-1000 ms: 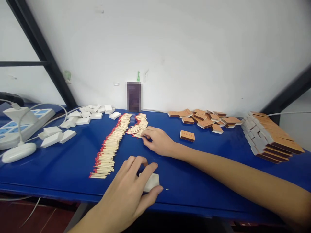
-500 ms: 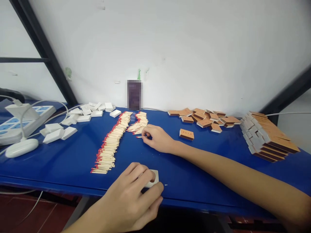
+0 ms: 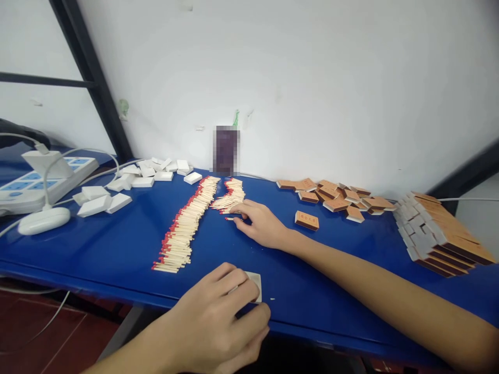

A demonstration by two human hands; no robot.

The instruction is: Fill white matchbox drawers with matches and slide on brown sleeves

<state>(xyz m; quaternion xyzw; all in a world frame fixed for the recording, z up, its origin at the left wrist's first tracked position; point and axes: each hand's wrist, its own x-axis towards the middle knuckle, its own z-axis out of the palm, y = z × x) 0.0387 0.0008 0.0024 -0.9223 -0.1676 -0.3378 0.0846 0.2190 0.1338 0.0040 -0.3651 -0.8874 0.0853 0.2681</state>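
Note:
My left hand point(image 3: 222, 317) is closed round a small white matchbox tray point(image 3: 254, 283) at the near edge of the blue table point(image 3: 97, 244). My right hand point(image 3: 259, 223) reaches across to the short heap of red-tipped matches point(image 3: 232, 196) and pinches a few matches at the heap's near end. A long row of matches point(image 3: 186, 228) lies to the left of that hand. One brown matchbox sleeve point(image 3: 306, 220) lies alone just right of my right wrist.
Several white trays point(image 3: 128, 184) lie scattered at the back left, beside a power strip point(image 3: 42, 176) and a white puck with cable point(image 3: 43, 220). A pile of brown sleeves point(image 3: 335, 193) and a slanted stack of closed matchboxes point(image 3: 440, 228) sit at right. A white wall stands behind.
My left hand drew the white tray closer to the table's near edge and curled tighter over it. My right hand stayed at the short match heap, fingers shifting slightly. The view swung a little right.

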